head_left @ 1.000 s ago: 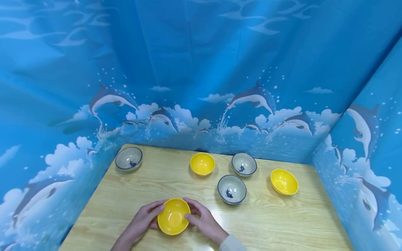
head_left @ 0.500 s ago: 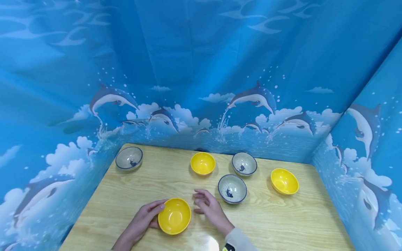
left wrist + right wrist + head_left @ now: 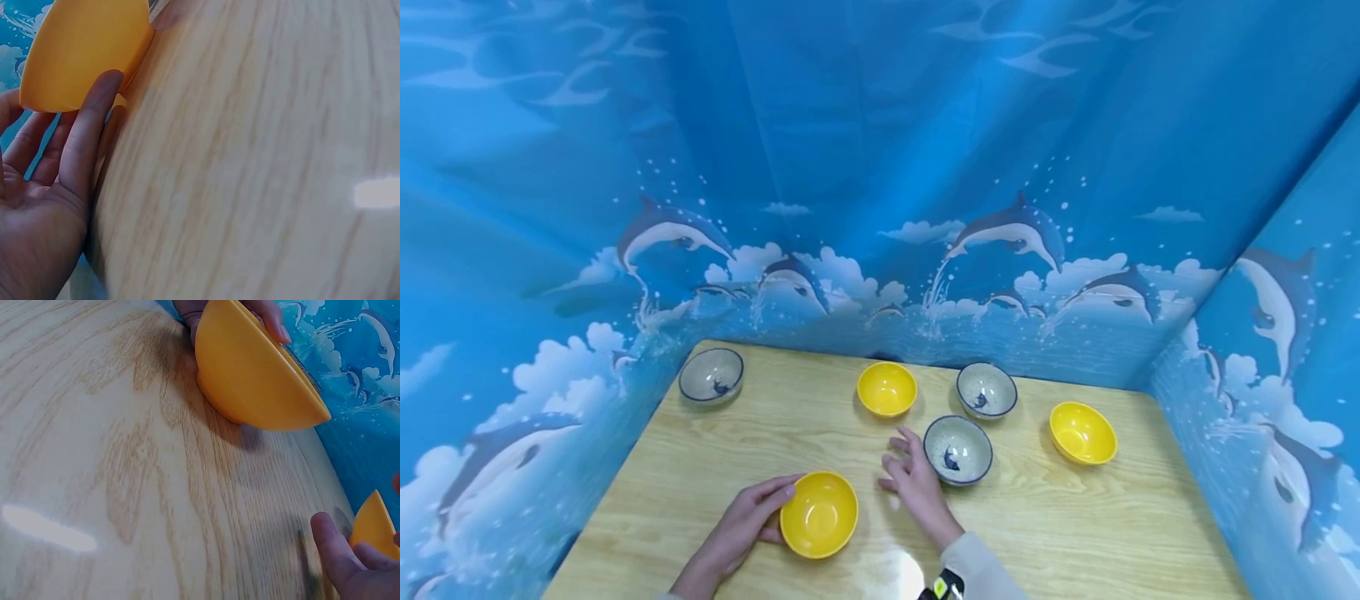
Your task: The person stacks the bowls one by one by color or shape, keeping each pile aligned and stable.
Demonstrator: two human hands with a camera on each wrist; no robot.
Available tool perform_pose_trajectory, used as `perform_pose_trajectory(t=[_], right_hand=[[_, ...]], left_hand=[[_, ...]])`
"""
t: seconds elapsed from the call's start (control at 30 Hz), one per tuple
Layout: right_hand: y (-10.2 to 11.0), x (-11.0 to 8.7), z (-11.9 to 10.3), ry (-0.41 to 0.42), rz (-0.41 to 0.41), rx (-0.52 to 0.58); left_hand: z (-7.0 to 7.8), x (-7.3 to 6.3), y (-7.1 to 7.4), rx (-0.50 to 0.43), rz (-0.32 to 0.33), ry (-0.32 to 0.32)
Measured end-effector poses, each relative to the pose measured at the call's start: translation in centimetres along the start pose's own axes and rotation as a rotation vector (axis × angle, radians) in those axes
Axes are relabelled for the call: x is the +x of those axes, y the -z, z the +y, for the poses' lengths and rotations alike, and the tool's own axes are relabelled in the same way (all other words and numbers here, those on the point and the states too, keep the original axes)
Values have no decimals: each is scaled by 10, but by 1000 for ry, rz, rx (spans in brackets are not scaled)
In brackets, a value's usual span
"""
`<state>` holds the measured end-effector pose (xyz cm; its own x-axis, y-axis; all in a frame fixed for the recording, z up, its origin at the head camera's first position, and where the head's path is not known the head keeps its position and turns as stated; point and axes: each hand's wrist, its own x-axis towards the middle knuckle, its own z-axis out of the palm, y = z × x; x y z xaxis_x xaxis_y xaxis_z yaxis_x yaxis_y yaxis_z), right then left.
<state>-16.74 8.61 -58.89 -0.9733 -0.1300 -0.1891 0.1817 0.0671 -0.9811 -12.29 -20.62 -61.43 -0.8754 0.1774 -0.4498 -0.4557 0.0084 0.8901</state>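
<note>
My left hand [image 3: 741,527] grips a yellow bowl [image 3: 818,514] by its left side, thumb at the rim and the other fingers against its outer wall. In the left wrist view the same bowl [image 3: 87,50] shows its smooth outside above my fingers. The right wrist view has it tilted close over the tabletop. My right hand [image 3: 917,486], its fingers spread and loosely bent with nothing in them, hovers just left of a grey bowl [image 3: 958,450] with a blue rim and a dark blue figure inside. The fingers [image 3: 334,550] of that hand appear low in the right wrist view.
Behind, a second yellow bowl [image 3: 887,389] and another grey bowl [image 3: 987,390] stand near the back edge. One more yellow bowl [image 3: 1082,433] is at the right, and a grey bowl [image 3: 711,375] at the far left corner. A dolphin-print curtain [image 3: 880,208] encloses the wooden table [image 3: 760,442].
My right hand has let go of the held yellow bowl and moved right and away from me, up to the nearer grey bowl. My left hand keeps its grip in place.
</note>
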Motion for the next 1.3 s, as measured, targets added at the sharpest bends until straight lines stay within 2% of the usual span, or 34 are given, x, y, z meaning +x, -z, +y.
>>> perform_pose_trajectory(t=[0.2, 0.4, 0.53, 0.77, 1.3], right_hand=[[-5, 5, -4, -19, 28, 7], [-14, 17, -5, -55, 91, -5], [-19, 27, -5, -73, 136, 24], [-23, 44, -5, -46, 180, 106], [-21, 71, -3, 42, 237, 133]], left_hand=[[3, 0, -1, 3, 3, -4], [3, 0, 0, -1, -7, -10], [3, 0, 0, -9, -14, -9], [2, -1, 1, -19, -21, -8], [1, 0, 1, -7, -16, -12]])
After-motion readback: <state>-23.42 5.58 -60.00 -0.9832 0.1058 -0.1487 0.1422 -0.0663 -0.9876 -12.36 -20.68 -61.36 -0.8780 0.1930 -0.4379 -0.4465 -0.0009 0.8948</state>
